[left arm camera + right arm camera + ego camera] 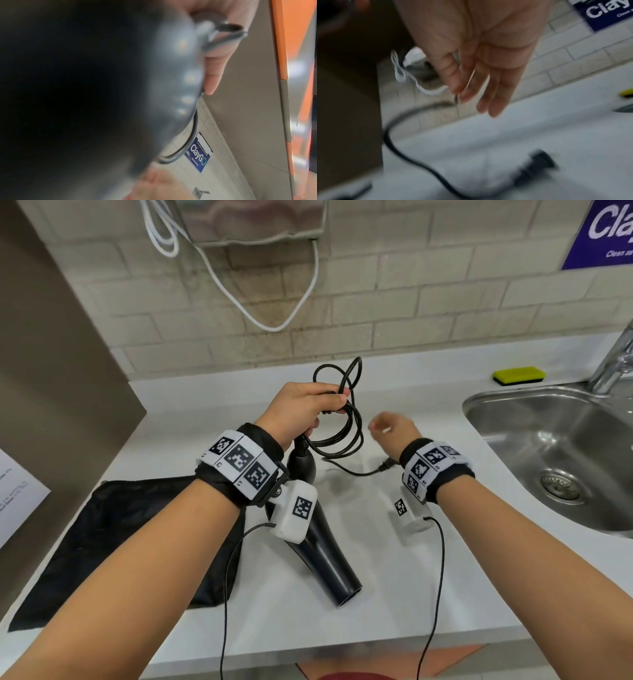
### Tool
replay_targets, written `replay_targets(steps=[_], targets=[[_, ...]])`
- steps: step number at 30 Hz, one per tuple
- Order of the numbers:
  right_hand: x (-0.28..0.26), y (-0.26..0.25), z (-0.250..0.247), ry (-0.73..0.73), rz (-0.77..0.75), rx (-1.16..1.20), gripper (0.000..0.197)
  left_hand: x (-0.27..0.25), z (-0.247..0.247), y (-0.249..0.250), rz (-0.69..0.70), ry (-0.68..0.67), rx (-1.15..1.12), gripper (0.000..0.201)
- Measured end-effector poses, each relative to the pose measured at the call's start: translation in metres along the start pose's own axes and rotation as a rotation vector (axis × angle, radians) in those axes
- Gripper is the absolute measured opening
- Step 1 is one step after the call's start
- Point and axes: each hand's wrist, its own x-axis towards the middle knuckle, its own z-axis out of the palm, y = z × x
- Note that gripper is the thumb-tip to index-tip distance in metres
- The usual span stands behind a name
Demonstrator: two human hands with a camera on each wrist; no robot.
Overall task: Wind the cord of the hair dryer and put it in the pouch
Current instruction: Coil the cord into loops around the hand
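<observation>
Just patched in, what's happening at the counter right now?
A person is coiling the cord of a black hair dryer. The left hand grips several loops together with the dryer's handle end, holding the dryer tilted over the white counter. The right hand is open, holding nothing, just above the loose tail of cord. The plug lies on the counter, not yet wound in. The black pouch lies flat on the left, with nothing in it yet.

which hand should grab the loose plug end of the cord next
Right. The right hand is open and empty, near the black plug lying on the white counter; the left hand already grips the black cord loops.
</observation>
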Motion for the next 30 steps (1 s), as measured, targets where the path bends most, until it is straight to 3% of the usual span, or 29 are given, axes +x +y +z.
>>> replay_targets(steps=[3, 6, 11, 17, 20, 22, 26, 28, 30], targets=[[0.005, 0.026, 0.023, -0.350, 0.085, -0.370, 0.030, 0.002, 0.002, 0.000, 0.004, 0.003, 0.009, 0.013], [0.008, 0.041, 0.036, -0.555, 0.108, -0.681, 0.045, 0.003, 0.003, 0.000, 0.003, 0.001, 0.004, 0.014], [0.011, 0.048, 0.037, -0.581, 0.095, -0.966, 0.043, 0.003, 0.004, -0.001, 0.006, 0.023, -0.027, 0.014], [0.004, 0.065, 0.030, -0.539, 0.131, -0.952, 0.024, 0.003, 0.006, -0.003, 0.007, 0.035, -0.044, 0.014], [0.004, 0.045, 0.021, -0.541, 0.185, -0.944, 0.021, 0.005, 0.008, -0.003, 0.006, 0.056, -0.054, 0.015], [0.007, 0.026, 0.008, -0.474, 0.229, -0.698, 0.026, 0.007, 0.010, -0.003, 0.005, 0.084, -0.064, 0.011], [-0.003, -0.016, -0.020, -0.153, 0.287, 0.302, 0.021, 0.011, 0.014, -0.004, -0.027, 0.143, -0.089, 0.008], [-0.010, -0.035, -0.029, -0.029, 0.262, 0.740, 0.026, 0.013, 0.015, -0.004, -0.033, 0.166, -0.098, 0.009], [-0.016, -0.049, -0.033, 0.024, 0.178, 1.007, 0.023, 0.014, 0.016, -0.004, -0.037, 0.188, -0.115, 0.009]])
